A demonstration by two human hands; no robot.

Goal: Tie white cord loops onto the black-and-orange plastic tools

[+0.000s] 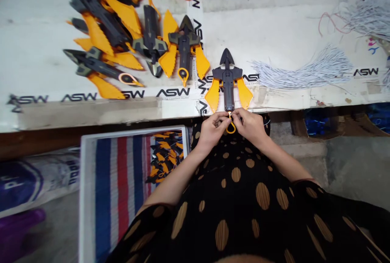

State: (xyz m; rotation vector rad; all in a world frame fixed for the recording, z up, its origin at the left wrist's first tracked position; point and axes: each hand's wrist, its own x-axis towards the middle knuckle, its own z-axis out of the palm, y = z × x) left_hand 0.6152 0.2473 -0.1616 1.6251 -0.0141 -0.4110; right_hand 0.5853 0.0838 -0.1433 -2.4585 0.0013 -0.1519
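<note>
A toy of black and orange plastic [228,86] lies at the table's front edge, its dark pointed tip facing away from me and two orange wings spread. An orange pull ring [230,128] hangs from its near end, over the edge. My left hand [213,129] pinches at the neck of this ring. Close beside it, my right hand [249,126] is closed with fingertips pressed together. A thin white string [267,122] shows past the right hand; its other end is hidden by the fingers. Something small and white shows between the fingertips.
Several similar toys [184,48] lie in a heap to the left on the white-covered table [274,19]. A bundle of white strings [304,70] lies at right, more strings [370,17] behind. Below the table, a striped sheet [122,182] lines a white-rimmed container holding more orange-and-black pieces [166,153].
</note>
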